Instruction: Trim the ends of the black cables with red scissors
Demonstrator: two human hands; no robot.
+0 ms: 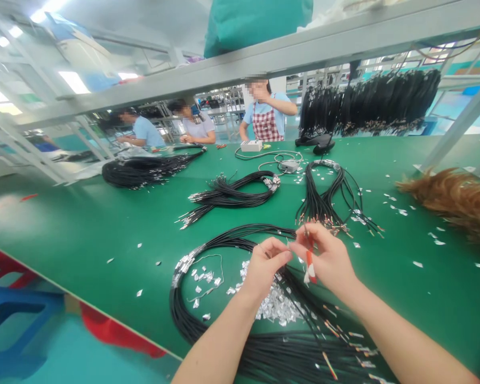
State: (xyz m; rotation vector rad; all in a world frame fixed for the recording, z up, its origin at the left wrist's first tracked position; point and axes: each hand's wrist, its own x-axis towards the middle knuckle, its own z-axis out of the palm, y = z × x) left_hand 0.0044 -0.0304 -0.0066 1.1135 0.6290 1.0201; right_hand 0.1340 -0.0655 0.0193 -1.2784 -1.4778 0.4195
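My left hand (267, 266) is closed in a pinch on the end of a black cable (290, 282), just above the green table. Close by on its right, my right hand (324, 258) grips a small metal tool with a red and white handle (311, 265); its exact kind is hard to make out. The fingertips of both hands nearly meet. Around and under them curves a large loop of black cables (176, 304), bound with silvery tape (187, 262), whose stripped ends show coloured wires. Inside the loop lies a heap of silver foil scraps (278, 306).
More cable bundles lie beyond, one in the middle (240, 200), one on the right (324, 192) and one on the far left (140, 170). A brown furry thing (456, 200) sits at right. A metal shelf beam (164, 72) crosses above. Several people work across the table.
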